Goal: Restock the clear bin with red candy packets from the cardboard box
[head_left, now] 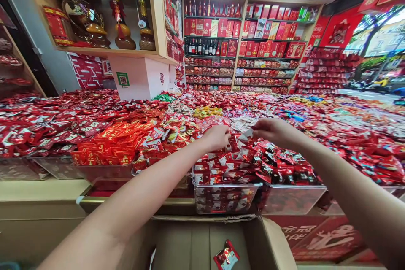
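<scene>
My left hand [217,137] reaches over a clear plastic bin [226,202] heaped with small red-and-white candy packets [218,166]. Its fingers are curled together at a red packet [233,143] near their tips; whether they grip it is partly hidden. To the right, my right hand [268,131] pinches a silvery-white candy packet [246,135] by its edge, just above the heap. Below the bin stands an open cardboard box [199,238]. One red-and-silver packet [227,256] lies inside it.
Bins of wrapped sweets spread to both sides, with orange-red packets [110,145] at left and dark red packets [284,168] at right. A white pillar [133,76] rises from the display at left. Shelves of bottles and gift boxes [211,27] line the back wall.
</scene>
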A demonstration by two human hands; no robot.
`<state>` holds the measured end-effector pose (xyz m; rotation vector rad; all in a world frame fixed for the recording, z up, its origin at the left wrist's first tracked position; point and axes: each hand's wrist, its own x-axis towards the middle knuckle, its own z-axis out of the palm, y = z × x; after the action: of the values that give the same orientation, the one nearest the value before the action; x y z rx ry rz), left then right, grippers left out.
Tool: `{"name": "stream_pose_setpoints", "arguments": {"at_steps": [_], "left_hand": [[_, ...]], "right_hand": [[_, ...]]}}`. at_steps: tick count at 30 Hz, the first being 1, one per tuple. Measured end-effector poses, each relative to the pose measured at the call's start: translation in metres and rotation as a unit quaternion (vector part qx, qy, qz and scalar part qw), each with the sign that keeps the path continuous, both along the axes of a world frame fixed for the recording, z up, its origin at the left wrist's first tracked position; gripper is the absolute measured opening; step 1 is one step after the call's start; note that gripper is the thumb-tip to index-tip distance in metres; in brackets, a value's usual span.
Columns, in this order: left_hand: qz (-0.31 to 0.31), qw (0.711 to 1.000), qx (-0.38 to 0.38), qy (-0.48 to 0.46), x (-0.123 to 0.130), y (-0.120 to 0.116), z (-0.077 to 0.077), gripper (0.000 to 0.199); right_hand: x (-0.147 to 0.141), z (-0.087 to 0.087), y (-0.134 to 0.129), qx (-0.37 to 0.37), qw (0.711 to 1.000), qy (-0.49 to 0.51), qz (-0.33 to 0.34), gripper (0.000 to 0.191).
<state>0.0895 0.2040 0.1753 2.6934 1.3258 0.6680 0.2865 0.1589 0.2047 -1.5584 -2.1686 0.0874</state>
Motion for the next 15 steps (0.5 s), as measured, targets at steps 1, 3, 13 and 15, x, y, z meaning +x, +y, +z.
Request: {"name": "stream_pose_setpoints", "arguments": {"at_steps": [1, 3, 13, 15], "left_hand": [[0.003, 1.0, 0.005, -0.01, -0.002, 0.0, 0.006, 0.019], [0.008, 0.999, 0.016, -0.034, -0.007, -0.001, 0.018, 0.02], [-0.036, 0.995, -0.065, -0.062, -0.062, -0.004, 0.019, 0.013], [-0.039, 0.992, -0.087, -0.078, -0.07, -0.003, 0.014, 0.014]], "right_hand": [[0.004, 0.002, 0.001, 0.011, 1.0, 0.027, -0.004, 0.019], [0.011, 0.003, 0.002, 0.02, 0.996, 0.081, -0.009, 0.019], [-0.015, -0.01, 0.002, -0.009, 0.996, 0.055, 0.062, 0.021], [-0.024, -0.008, 0.004, -0.007, 0.996, 0.048, 0.071, 0.02]]}}
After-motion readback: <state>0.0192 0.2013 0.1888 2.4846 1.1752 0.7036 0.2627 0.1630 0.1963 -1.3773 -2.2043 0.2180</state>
